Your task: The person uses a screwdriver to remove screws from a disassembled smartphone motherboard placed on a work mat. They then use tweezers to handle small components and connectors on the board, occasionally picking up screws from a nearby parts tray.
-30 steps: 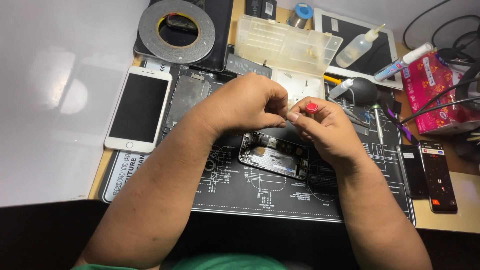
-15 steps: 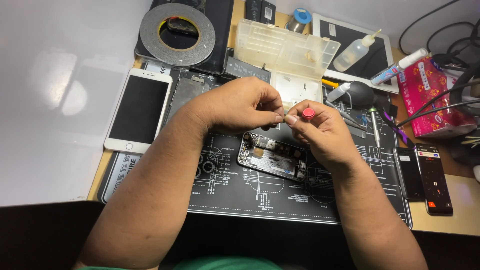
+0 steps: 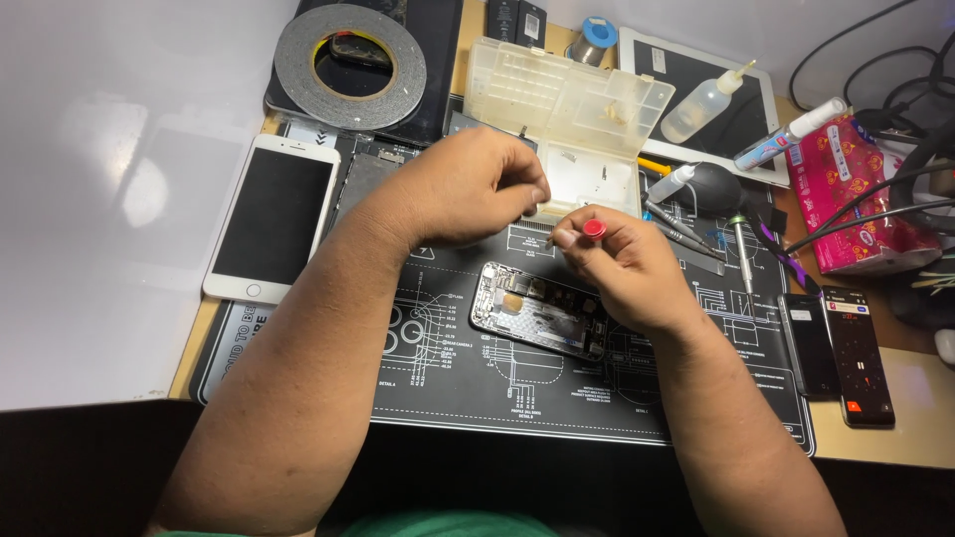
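Observation:
An opened phone body (image 3: 537, 310) with its innards showing lies in the middle of a black printed work mat (image 3: 468, 383). My right hand (image 3: 622, 268) hovers just above its upper right end and grips a small screwdriver with a red cap (image 3: 594, 230). My left hand (image 3: 468, 189) is to the left of it, fingers pinched together near the screwdriver's tip; what it pinches is too small to see. Both hands sit in front of an open clear plastic parts box (image 3: 572, 114).
A white phone (image 3: 271, 219) lies face up on the left. A roll of tape (image 3: 350, 66) sits at the back left, a squeeze bottle (image 3: 706, 102) on a tablet at the back right, a pink tissue pack (image 3: 856, 194), cables and two dark phones (image 3: 841, 343) on the right.
The hands have lifted off the opened phone and moved toward the parts box; more of the phone body shows. The left fingers now meet the screwdriver tip.

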